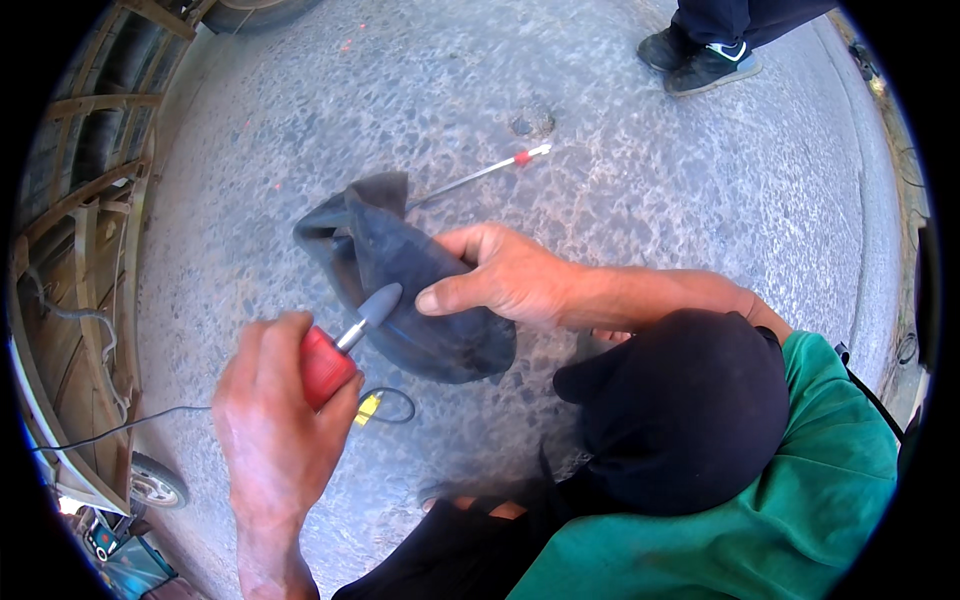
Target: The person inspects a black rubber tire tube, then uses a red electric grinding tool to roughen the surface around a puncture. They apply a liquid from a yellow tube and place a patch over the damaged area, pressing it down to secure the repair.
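Lower left, left hand (280,415): is gripping a red-handled tool (325,372), fingers wrapped tight.
Right hand: not showing, can't tell its state.
Tool tip: grey cone, is overlapping the rubber at centre; contact unclear.
Frame centre, black rubber piece (440,340): is lying folded on the ground, folds gaping at upper left like a bag mouth; contents can't tell.
Co-worker's hand (520,278), centre: is pinching the rubber, thumb in front, other fingers partly hidden.
Lower right, co-worker: is wearing black cap (680,410), green shirt (720,545).
Above centre: silver rod (480,178) is poking out behind the rubber.
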{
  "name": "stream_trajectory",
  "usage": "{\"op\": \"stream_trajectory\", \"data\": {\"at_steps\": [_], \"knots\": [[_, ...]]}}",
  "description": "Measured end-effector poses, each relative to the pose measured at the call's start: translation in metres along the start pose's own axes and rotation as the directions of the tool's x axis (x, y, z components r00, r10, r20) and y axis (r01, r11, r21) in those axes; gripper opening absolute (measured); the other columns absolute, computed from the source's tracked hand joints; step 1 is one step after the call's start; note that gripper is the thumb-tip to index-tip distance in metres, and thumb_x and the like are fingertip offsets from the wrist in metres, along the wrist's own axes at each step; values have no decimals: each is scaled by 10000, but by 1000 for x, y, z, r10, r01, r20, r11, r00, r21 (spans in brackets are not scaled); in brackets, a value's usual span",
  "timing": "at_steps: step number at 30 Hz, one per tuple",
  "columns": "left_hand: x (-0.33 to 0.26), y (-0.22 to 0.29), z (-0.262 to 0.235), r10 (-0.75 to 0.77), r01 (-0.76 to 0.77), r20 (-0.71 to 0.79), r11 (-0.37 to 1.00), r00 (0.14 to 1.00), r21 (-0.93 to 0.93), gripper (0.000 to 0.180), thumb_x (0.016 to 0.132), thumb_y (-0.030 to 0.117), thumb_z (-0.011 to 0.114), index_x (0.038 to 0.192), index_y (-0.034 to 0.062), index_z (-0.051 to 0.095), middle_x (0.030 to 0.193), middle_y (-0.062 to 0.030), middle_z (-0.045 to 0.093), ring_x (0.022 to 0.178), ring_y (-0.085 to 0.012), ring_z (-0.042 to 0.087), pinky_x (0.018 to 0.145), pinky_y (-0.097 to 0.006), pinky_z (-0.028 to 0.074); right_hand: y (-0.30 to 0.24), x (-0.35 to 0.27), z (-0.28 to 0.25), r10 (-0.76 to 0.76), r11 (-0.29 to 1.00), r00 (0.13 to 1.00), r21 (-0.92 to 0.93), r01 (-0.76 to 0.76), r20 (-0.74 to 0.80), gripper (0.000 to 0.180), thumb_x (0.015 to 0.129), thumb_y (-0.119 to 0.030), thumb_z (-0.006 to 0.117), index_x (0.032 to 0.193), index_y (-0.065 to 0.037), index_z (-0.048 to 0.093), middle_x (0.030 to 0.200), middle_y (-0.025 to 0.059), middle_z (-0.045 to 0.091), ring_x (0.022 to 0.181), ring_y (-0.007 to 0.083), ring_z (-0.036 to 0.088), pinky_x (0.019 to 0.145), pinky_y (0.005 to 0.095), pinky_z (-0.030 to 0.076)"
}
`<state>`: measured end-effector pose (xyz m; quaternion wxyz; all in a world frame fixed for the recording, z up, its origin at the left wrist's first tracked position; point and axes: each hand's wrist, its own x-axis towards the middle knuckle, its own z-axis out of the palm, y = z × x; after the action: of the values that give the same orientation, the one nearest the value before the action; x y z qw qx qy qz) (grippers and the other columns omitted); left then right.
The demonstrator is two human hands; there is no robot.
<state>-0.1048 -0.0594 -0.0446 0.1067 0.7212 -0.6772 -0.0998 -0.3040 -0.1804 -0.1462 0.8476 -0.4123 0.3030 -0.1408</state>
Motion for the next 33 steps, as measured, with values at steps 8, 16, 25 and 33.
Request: {"op": "stream_trajectory", "data": {"at_steps": [8, 16, 25, 33], "knots": [[0, -2, -1, -4, 4, 0, 1000, 1000, -9, 532, 668, 25, 835, 1153, 24, 616, 984, -169, 629, 861, -372, 661, 742, -436, 532, 0, 0, 1, 7, 1000, 1000, 12, -7, 6, 357, 869, -45, 710, 1215, 29, 661, 1099, 108, 708, 980, 175, 674, 913, 334, 537], [-1, 4, -10, -114, 115, 44, 993, 992, -22, 540, 679, -7, 822, 1177, 12, 614, 1056, -178, 645, 956, -366, 666, 858, -406, 543, 1, 0, 0, -4, 1000, 1000, 13, 4, 13, 376, 868, -48, 714, 1230, 34, 653, 1103, 115, 706, 983, 181, 675, 920, 338, 538], [-3, 3, -7, -10, 10, 33, 1000, 999, 13, 503, 676, 29, 823, 1136, 23, 621, 983, -163, 632, 854, -367, 664, 734, -437, 532, 1, 0, 1, -11, 1000, 1000, -7, 11, 14, 362, 872, -56, 716, 1218, 34, 656, 1093, 116, 704, 984, 179, 671, 916, 341, 540], [-4, 7, -7, -6, 4, 50, 1000, 999, 26, 515, 675, 37, 829, 1145, 19, 620, 983, -165, 628, 847, -363, 664, 735, -434, 532, 3, 1, 1, -38, 999, 999, -11, 38, 14, 339, 880, -59, 719, 1200, 37, 655, 1082, 112, 700, 980, 170, 666, 902, 335, 546]]}}
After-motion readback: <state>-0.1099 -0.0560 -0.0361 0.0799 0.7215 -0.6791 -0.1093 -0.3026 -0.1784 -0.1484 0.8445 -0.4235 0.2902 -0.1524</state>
